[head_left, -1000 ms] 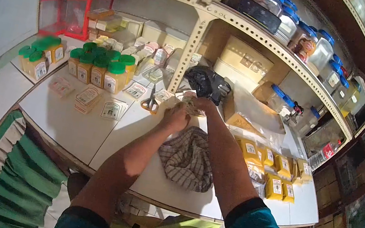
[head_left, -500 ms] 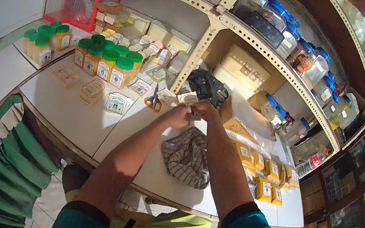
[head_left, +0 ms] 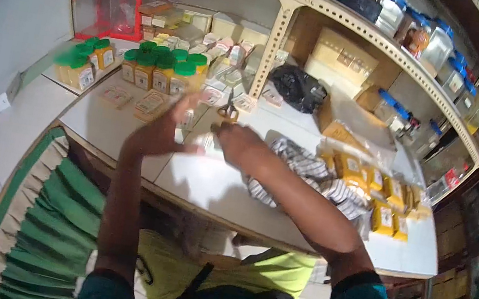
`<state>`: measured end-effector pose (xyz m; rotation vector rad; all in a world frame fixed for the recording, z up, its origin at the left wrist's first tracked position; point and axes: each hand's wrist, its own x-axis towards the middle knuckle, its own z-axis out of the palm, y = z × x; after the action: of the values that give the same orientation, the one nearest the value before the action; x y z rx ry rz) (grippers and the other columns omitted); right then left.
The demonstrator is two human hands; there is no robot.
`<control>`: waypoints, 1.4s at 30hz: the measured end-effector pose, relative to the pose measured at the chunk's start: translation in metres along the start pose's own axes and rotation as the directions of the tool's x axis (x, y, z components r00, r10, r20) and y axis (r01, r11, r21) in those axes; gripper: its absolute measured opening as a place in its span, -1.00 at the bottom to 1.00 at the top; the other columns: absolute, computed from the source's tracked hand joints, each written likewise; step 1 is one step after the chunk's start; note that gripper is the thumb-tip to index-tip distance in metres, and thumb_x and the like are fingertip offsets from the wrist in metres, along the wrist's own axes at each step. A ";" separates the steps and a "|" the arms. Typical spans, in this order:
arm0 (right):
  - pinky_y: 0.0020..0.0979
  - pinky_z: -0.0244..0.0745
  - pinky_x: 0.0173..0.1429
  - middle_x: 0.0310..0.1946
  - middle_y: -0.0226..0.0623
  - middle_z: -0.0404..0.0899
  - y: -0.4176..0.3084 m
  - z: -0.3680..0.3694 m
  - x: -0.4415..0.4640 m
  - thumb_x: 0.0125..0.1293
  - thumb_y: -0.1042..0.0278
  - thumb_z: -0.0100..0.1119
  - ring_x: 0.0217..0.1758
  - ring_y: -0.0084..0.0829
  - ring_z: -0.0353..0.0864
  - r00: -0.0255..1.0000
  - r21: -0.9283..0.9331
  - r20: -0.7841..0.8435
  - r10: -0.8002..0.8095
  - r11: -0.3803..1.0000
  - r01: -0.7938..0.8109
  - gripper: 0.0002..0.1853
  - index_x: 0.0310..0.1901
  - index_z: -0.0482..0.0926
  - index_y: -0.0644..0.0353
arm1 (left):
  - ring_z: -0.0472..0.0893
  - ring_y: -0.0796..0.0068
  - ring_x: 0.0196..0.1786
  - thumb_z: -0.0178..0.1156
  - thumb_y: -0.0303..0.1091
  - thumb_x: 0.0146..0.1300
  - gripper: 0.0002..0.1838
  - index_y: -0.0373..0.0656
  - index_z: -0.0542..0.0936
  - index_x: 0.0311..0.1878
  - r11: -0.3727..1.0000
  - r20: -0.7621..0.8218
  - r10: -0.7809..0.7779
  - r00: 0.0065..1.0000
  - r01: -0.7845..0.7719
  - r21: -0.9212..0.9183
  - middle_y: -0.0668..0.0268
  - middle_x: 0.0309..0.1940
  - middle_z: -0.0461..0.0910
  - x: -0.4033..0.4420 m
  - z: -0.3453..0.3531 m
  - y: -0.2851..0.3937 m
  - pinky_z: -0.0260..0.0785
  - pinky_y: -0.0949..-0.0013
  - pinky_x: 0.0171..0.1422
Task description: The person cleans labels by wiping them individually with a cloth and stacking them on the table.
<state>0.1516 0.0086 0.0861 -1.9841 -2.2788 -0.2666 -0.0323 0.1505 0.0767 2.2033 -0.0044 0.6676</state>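
Note:
My left hand is open over the table, its fingers and thumb spread, slightly blurred. My right hand is closed, palm down, with a small pale printed label at its fingertips, between the two hands. Behind the right hand lies a pair of scissors with orange handles. Stacks of printed labels lie to the left, partly hidden behind my left hand. A crumpled striped cloth rests beside my right forearm.
Green-lidded jars of yellow contents stand at the back left. Yellow packets lie at the right beside the cloth. A black plastic bag sits behind, near the perforated metal shelf post. Blue-lidded jars fill the upper shelf.
My hands have come apart and moved nearer; the left has opened and swung left. The striped cloth has shifted right, against the yellow packets. The view has turned a little.

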 end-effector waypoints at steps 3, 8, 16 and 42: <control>0.00 0.61 -0.02 -0.22 0.12 0.68 -0.005 0.039 -0.007 0.21 0.62 0.02 -0.10 0.10 0.71 0.999 0.075 -0.037 0.006 0.997 -0.003 -0.56 0.16 0.46 0.32 | 0.23 0.13 0.52 0.61 -0.24 -0.08 0.12 -0.17 0.14 0.51 0.993 -0.086 -0.079 0.993 0.086 0.086 0.06 0.43 0.24 -0.044 0.034 -0.002 0.06 0.15 0.60; -0.02 0.55 0.08 -0.22 0.08 0.69 -0.030 0.009 -0.006 0.23 0.57 0.07 -0.15 0.10 0.71 0.997 0.141 0.016 0.071 0.987 -0.073 -0.61 0.13 0.44 0.28 | 0.36 0.15 0.43 0.53 -0.47 -0.03 0.06 -0.15 0.09 0.50 0.983 -0.174 -0.174 0.969 0.159 -0.094 0.10 0.38 0.29 -0.050 0.060 -0.031 0.20 0.09 0.54; -0.22 0.57 0.03 -0.28 -0.13 0.72 0.004 0.050 -0.044 0.04 0.24 0.56 -0.10 -0.15 0.74 0.963 0.731 -0.068 0.261 0.669 -0.130 -0.56 -0.07 0.65 0.22 | 0.54 0.34 0.23 0.28 -0.73 0.07 -0.23 -0.14 0.25 0.36 0.900 -0.217 -0.294 0.931 0.193 -0.391 0.12 0.15 0.46 -0.040 0.078 -0.045 0.43 0.30 0.32; -0.39 0.45 0.04 -0.21 -0.26 0.44 0.004 0.088 -0.023 0.01 0.73 0.17 -0.09 -0.38 0.50 0.799 0.881 -0.344 0.493 0.465 0.092 -0.51 0.02 0.36 0.19 | 0.50 0.38 0.07 0.03 -0.85 -0.05 -0.20 -0.11 0.21 0.33 0.932 -0.329 -0.295 0.897 0.194 -0.306 0.17 -0.02 0.43 0.003 0.103 -0.058 0.45 0.39 0.10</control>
<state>0.1613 0.0047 -0.0045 -1.3122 -1.2758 0.2840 0.0307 0.1160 -0.0173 1.7533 0.3571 0.8735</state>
